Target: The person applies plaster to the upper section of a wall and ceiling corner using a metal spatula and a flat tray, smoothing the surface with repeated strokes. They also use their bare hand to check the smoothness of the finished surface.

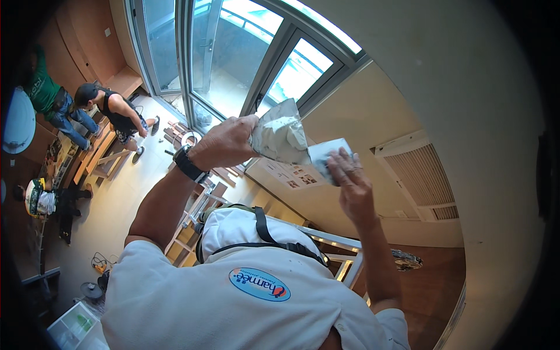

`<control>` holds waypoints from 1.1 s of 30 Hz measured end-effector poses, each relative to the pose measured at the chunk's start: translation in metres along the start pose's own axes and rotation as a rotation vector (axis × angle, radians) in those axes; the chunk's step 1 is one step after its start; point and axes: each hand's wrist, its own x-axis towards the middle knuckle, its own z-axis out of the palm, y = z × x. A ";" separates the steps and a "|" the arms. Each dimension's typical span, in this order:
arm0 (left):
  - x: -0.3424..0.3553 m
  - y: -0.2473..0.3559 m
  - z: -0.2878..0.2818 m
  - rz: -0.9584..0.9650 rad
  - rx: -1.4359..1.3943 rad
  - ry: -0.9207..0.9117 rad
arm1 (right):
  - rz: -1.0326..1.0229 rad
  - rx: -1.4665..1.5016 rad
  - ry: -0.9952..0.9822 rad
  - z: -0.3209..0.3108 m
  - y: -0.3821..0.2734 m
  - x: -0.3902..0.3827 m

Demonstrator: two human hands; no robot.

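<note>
Raised in front of me, my left hand (228, 140) is closed on the near edge of a flat plate (290, 107) smeared with putty. A thick lump of white putty (284, 135) lies across its face. My right hand (353, 181) grips a pale, flat scraper blade (328, 153), fingers pressed along its surface. The scraper's edge meets or nearly meets the plate's right edge; I cannot tell whether they touch. Any handle on either tool is hidden by my hands. On my left wrist sits a black watch (189, 163).
A ladder (344, 240) stands close below me. Glass doors (233, 52) are ahead; a beige wall with a vent grille (421, 175) is at right. At left below are a person in green (45, 87), a person in black (114, 111) and another person (44, 198), beside planks (96, 153).
</note>
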 end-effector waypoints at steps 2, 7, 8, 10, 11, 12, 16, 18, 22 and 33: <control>-0.004 0.009 -0.010 0.045 0.188 0.046 | 0.002 0.004 0.039 -0.013 -0.001 0.007; 0.005 0.014 -0.013 0.180 0.380 -0.036 | -0.124 -0.101 -0.028 -0.039 -0.035 0.038; 0.004 0.015 -0.013 0.165 0.398 -0.049 | -0.149 -0.077 -0.091 -0.039 -0.034 0.038; 0.004 0.017 -0.013 0.133 0.430 -0.068 | -0.173 -0.020 -0.159 -0.047 -0.028 0.038; 0.005 0.018 -0.013 0.119 0.459 -0.059 | -0.155 0.002 -0.137 -0.051 -0.025 0.040; 0.005 0.019 -0.013 0.104 0.488 -0.050 | -0.137 0.025 -0.115 -0.055 -0.022 0.043; 0.007 0.033 -0.012 0.140 0.501 -0.098 | -0.176 0.030 -0.124 -0.039 -0.029 0.048; 0.008 0.032 -0.014 0.122 0.510 -0.107 | -0.215 0.036 -0.182 -0.038 -0.033 0.044; 0.009 0.023 -0.011 0.104 0.560 -0.073 | -0.199 0.075 -0.146 -0.053 -0.017 0.045; 0.018 0.019 -0.014 0.121 0.482 -0.127 | -0.236 0.095 -0.239 -0.042 -0.031 0.057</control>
